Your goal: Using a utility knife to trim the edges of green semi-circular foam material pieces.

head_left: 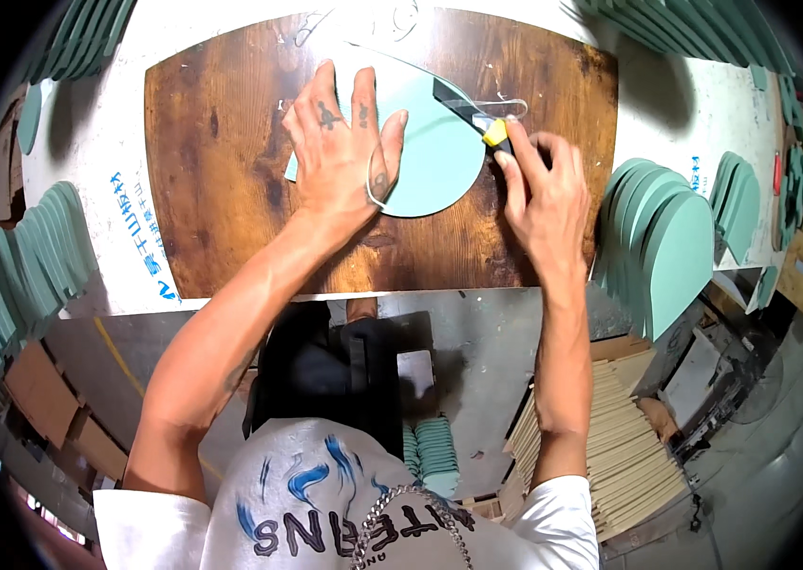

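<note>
A rounded, pale green panel (439, 161) lies flat on a brown wood-grain board (221, 161). My left hand (340, 152) rests on the panel's left part with its fingers stretched out. At the panel's right edge, my right hand (548, 190) grips a yellow and black utility knife (496, 133). Its dark blade points up and left along the edge. A thin, pale strip (512, 103) curls beside the blade. Another thin strip loops by my left wrist and the panel's lower edge; what it is attached to I cannot tell.
Similar green panels stand in a stack (658, 228) at the table's right and another stack (31, 256) at the left. More panels (677, 28) line the far right. The white table's front edge (325, 296) runs before me. Tan sheets (610, 446) are piled below right.
</note>
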